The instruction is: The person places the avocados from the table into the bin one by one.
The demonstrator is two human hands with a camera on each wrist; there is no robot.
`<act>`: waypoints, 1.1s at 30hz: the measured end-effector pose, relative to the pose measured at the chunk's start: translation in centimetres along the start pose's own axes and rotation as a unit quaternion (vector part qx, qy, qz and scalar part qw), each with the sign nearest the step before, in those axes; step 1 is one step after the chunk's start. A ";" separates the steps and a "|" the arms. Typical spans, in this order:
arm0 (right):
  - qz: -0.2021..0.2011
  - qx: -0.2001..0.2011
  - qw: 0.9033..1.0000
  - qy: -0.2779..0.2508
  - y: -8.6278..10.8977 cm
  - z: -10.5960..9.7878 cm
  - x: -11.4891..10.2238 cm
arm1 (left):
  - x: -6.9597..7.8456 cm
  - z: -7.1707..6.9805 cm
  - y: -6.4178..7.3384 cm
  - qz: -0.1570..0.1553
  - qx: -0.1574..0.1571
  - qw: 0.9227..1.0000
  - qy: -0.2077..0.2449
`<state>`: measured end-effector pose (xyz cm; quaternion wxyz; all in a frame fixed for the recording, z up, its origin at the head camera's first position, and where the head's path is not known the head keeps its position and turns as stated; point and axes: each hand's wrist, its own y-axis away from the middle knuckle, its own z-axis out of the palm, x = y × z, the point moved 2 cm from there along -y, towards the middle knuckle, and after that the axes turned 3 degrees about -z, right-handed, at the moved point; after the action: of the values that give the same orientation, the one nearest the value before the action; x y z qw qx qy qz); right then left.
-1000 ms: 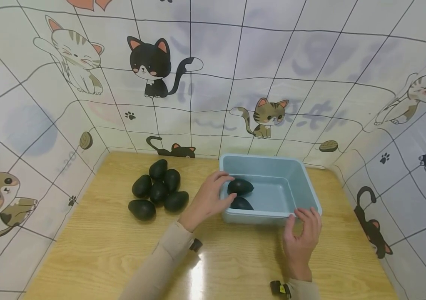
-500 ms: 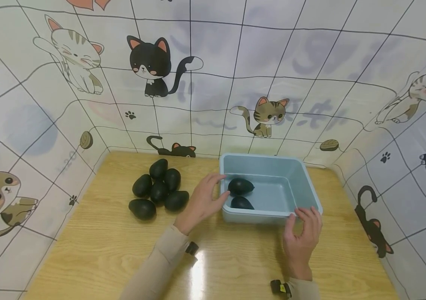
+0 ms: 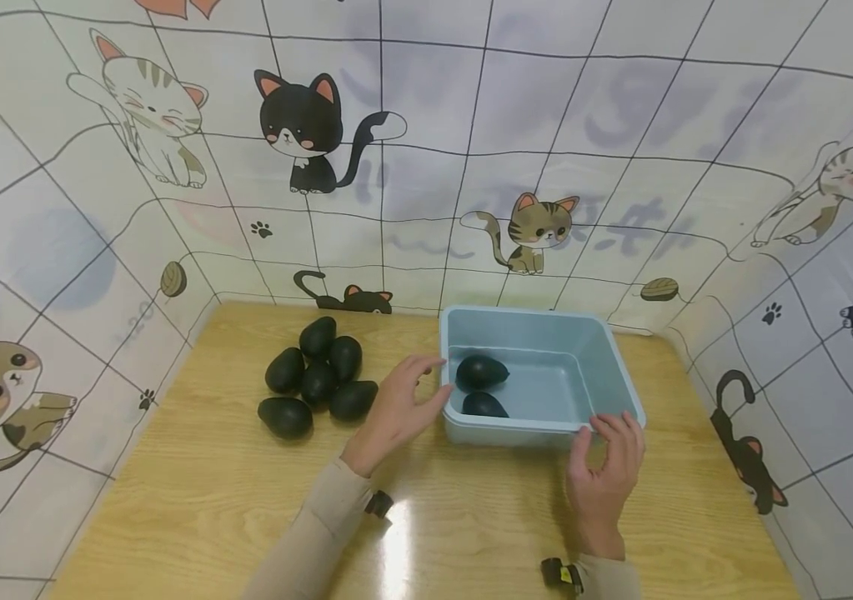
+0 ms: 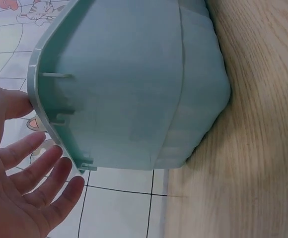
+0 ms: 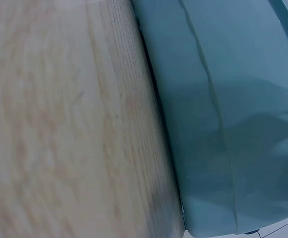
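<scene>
Two dark green avocados lie in the light blue plastic bin (image 3: pixel 539 427): one (image 3: pixel 482 372) near its left wall, the other (image 3: pixel 484 406) partly hidden behind the front rim. My left hand (image 3: pixel 396 408) holds nothing, thumb and fingers spread just outside the bin's left rim. In the left wrist view, that hand (image 4: pixel 30 183) shows loosely bent, parted fingers by the rim. At the front right corner, my right hand (image 3: pixel 606 479) rests its bent fingertips at the rim, thumb apart from them. The right wrist view shows mostly the bin's outer wall (image 5: pixel 223 109) and a hand-like shadow.
Several more avocados (image 3: pixel 318 384) lie grouped on the wooden table (image 3: pixel 193 483), left of my left hand. Walls (image 3: pixel 426 183) covered in cat-patterned sheeting close off the back and both sides. The bin stands near the back wall.
My left hand has drawn back leftward from over the bin's left rim, away from the avocados inside. The right hand stays at the front right corner; bin and avocados keep their places.
</scene>
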<state>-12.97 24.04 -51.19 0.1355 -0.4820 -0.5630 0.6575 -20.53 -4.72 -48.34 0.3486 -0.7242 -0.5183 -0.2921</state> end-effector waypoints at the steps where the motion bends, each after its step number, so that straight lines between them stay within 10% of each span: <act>1: 0.000 -0.001 1.000 0.001 0.1 0.0 0.3 | 0.0 0.0 0.1 -0.004 0.001 1.000 0.000; 33: -0.008 0.005 1.000 0.002 0.5 0.2 1.0 | -3.1 -1.6 1.4 -0.007 0.057 0.997 -0.051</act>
<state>-13.51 24.51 -52.11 0.1447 -0.4779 -0.5632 0.6584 -20.24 -8.00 -50.11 0.3605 -0.7134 -0.5564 -0.2272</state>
